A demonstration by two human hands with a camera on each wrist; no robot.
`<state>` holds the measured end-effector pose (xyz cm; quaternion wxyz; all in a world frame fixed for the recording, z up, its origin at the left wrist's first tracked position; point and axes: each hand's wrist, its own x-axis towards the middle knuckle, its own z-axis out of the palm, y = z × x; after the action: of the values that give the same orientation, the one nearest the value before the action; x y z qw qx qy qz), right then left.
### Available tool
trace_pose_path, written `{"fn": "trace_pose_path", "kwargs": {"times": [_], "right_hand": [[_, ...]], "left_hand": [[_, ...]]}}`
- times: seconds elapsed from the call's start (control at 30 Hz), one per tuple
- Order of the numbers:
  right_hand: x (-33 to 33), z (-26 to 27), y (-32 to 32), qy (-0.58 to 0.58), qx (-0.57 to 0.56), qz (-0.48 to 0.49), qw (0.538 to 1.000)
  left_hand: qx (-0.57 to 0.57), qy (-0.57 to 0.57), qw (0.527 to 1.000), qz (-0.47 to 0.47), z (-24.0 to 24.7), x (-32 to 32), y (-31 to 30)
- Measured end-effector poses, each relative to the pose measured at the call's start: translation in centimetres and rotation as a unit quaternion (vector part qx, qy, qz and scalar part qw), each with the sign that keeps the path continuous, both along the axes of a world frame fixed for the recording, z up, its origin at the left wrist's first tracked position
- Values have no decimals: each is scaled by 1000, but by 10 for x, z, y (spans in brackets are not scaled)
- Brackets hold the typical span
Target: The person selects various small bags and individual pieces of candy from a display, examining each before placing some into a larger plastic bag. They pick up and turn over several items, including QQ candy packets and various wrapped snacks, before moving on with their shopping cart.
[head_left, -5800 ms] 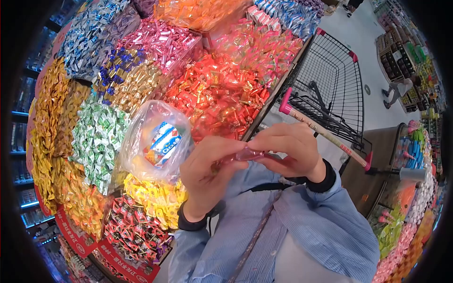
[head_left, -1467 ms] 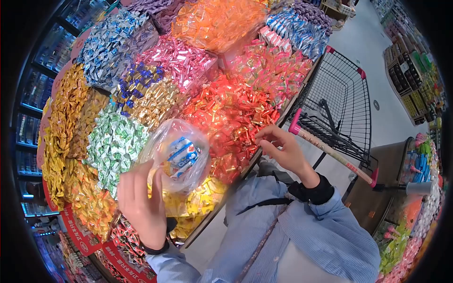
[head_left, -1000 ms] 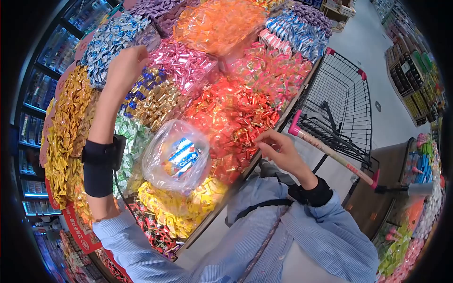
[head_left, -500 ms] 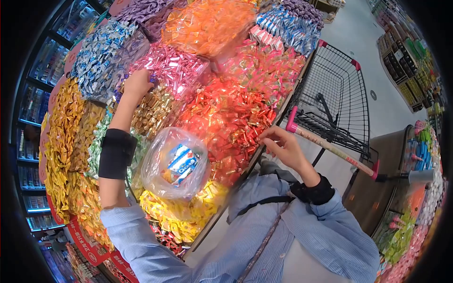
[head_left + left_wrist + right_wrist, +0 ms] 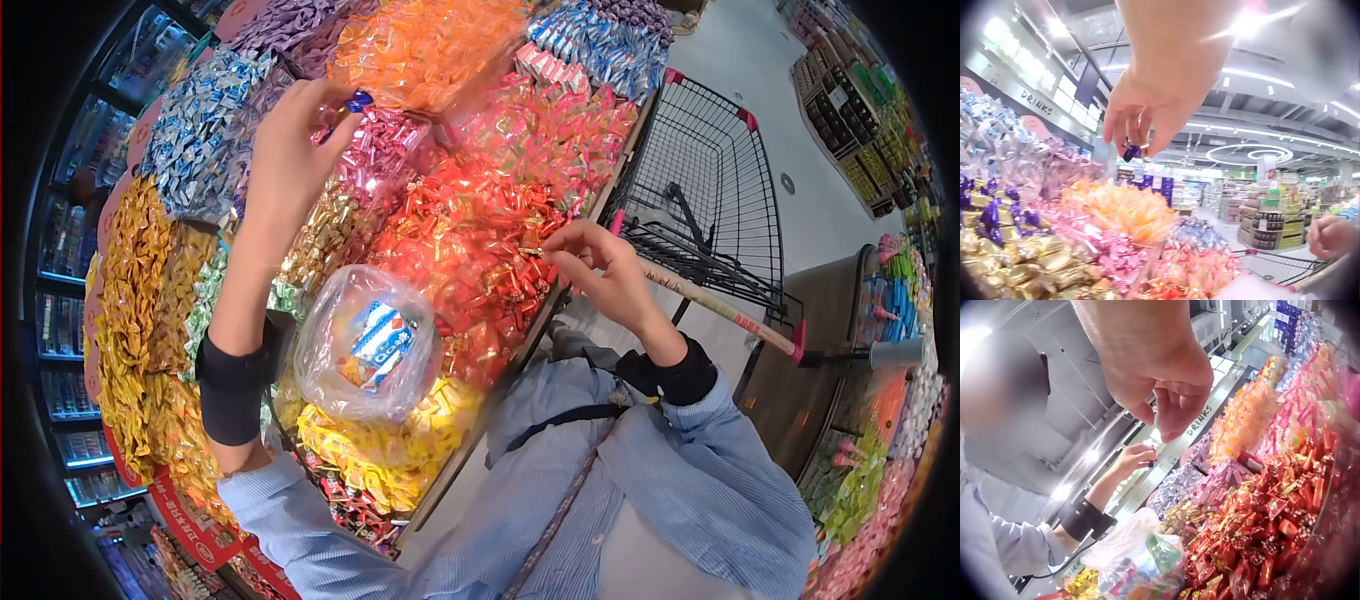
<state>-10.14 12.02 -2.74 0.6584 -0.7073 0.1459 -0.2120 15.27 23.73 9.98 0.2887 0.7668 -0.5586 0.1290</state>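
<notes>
My left hand point(image 5: 290, 150) is raised over the candy display and pinches a candy in a shiny dark blue and gold wrapper point(image 5: 359, 101) between thumb and fingers. In the left wrist view the same candy point(image 5: 1132, 151) hangs at the fingertips, above the heaps. My right hand point(image 5: 605, 272) hovers by the display's near edge beside the red candies point(image 5: 480, 230), fingers loosely bent and holding nothing. A clear plastic bag point(image 5: 316, 345) rests on the candies in front of me, with a blue-and-white packet point(image 5: 383, 343) showing in it.
Around the bag lie heaps of gold candies point(image 5: 325, 235), pink candies point(image 5: 385, 145), yellow candies point(image 5: 395, 455) and orange candies point(image 5: 425, 50). A black wire shopping cart point(image 5: 700, 170) stands to the right of the display, its handle point(image 5: 725, 315) near my right hand.
My left hand reached from beside the bag into the blue-and-gold candies, then rose with one candy between its fingers. My right hand stayed nearly in place.
</notes>
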Motion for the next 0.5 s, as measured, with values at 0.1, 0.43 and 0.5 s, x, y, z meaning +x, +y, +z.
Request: {"fn": "trace_pose_path", "kwargs": {"times": [0.1, 0.43, 0.5], "right_hand": [[0, 28, 3, -55, -21, -5, 998], [-16, 43, 27, -199, -101, 19, 975], [-19, 43, 25, -185, -113, 38, 976]], "left_hand": [[-34, -23, 990, -138, 4, -65, 0], [8, 80, 955, -285, -8, -136, 29], [8, 78, 955, -286, -11, -135, 30]]}}
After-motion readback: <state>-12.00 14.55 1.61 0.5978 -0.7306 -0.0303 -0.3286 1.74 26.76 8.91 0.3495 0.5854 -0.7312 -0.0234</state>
